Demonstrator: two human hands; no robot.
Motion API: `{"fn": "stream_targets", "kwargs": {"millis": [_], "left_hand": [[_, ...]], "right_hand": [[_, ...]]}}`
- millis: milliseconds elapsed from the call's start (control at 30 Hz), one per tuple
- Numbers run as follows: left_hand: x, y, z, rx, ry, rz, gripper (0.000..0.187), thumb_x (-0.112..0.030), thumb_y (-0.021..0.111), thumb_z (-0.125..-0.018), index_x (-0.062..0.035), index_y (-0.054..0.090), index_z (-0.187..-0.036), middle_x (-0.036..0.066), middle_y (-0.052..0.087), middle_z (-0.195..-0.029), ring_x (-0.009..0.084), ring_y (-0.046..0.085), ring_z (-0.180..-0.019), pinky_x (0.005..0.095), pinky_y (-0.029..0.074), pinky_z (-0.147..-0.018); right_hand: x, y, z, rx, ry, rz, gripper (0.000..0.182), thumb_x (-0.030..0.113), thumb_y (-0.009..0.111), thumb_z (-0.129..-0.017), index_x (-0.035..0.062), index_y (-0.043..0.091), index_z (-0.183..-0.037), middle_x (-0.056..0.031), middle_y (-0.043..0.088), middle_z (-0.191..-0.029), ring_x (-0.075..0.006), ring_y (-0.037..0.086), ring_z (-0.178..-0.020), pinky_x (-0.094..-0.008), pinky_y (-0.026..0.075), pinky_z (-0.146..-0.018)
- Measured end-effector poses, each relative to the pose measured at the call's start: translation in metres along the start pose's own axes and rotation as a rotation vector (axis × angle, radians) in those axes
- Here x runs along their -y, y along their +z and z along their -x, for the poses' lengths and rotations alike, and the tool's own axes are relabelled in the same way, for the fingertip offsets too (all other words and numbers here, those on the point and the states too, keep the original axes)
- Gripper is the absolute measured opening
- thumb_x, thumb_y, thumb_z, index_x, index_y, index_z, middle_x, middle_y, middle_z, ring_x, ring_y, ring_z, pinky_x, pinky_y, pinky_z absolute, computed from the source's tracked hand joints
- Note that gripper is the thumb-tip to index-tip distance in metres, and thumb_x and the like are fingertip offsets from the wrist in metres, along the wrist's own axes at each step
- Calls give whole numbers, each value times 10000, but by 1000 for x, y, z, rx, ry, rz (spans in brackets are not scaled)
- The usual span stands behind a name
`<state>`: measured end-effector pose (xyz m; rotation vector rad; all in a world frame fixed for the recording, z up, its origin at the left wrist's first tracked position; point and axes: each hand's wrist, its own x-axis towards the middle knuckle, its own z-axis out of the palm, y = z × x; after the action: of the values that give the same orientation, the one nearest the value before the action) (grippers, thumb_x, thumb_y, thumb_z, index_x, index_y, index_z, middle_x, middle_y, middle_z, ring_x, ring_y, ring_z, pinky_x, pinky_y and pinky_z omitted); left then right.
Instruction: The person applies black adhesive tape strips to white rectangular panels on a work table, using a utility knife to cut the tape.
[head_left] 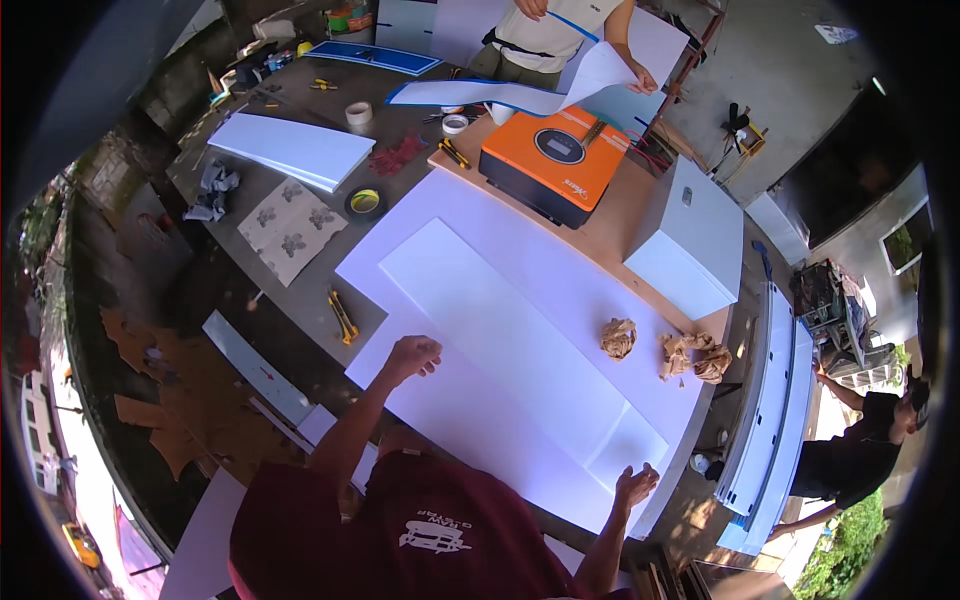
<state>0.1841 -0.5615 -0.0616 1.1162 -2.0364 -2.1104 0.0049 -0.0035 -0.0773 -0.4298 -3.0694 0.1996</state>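
Note:
A long, pale rectangular panel or strip lies diagonally on a larger white sheet. My left hand is over the near left side of the white sheet, its fingers loosely bent and nothing visible in them. Near the right end of the pale strip is my right hand, fingers apart and holding nothing I can see. Whether either hand touches the surface is hard to tell. A yellow utility knife rests on the table left of the sheet.
An orange inverter-like box and a white box stand beyond the sheet. Crumpled brown paper lies at right. Tape rolls and white panels are at left. A co-worker handles a blue-edged sheet; another person stands far right.

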Motion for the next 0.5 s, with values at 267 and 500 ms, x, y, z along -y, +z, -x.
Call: {"fn": "stream_targets", "kwargs": {"millis": [267,500], "left_hand": [[19,-135,-122,-535,463,-619,679,-215,788,-772,-28,513,-1365,190,590,-1313,329,590,-1173,428,487,-972],[-2,-144,-143,-430,414,-911,740,-334,784,-769,-67,497,-1397,125,467,-1426,380,433,-1266,519,389,-1044]], "right_hand": [[125,40,96,3,-83,-31,650,407,510,-995,-14,378,-1473,-235,312,-1557,-443,307,-1421,-619,256,-1124],[131,56,105,-87,-18,67,651,423,391,-1036,8,314,-1531,-219,261,-1609,-430,222,-1481,-597,187,-1177]]}}
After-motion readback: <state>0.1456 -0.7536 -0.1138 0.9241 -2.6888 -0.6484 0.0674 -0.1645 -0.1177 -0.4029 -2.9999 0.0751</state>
